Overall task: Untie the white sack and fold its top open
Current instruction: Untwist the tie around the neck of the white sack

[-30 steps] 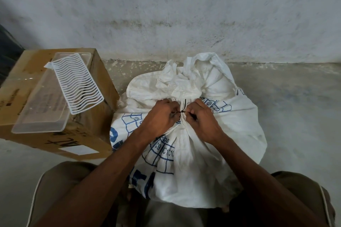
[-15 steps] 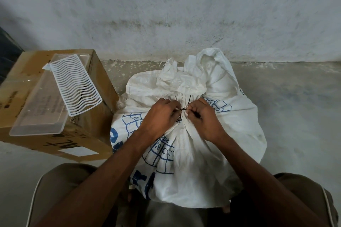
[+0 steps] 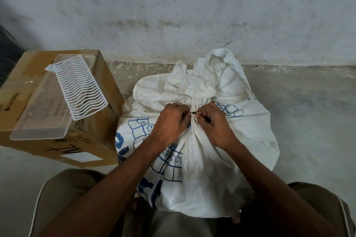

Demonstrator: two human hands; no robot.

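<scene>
While kneeling or crouching, knees in olive-brown cloth at the bottom edge, both bare forearms reaching forward over the white sack [image 3: 208, 169]. Standing on the concrete floor [image 3: 308, 113] right between the knees, full and rounded, blue printing on its near left face. Neck cinched, still tied. Left hand [image 3: 169, 123] curled closed on the left of the neck, fingertips pinched on a thin dark tie [image 3: 193, 113]. Right hand [image 3: 215, 127] likewise closed on the right of the neck, thumb and forefinger nipped on the same tie; a dark end poking out by the knuckles. Hands nearly touching, knot between them. Above the tie, loose sack top bunched and crumpled, flopped toward the wall. Left of the sack and touching it, a brown cardboard box [image 3: 100, 121]. On the box, a clear plastic tray [image 3: 36, 119], and across that, tilted, a white slatted rack [image 3: 81, 90]. Beyond everything, a stained whitewashed wall [image 3: 192, 15].
</scene>
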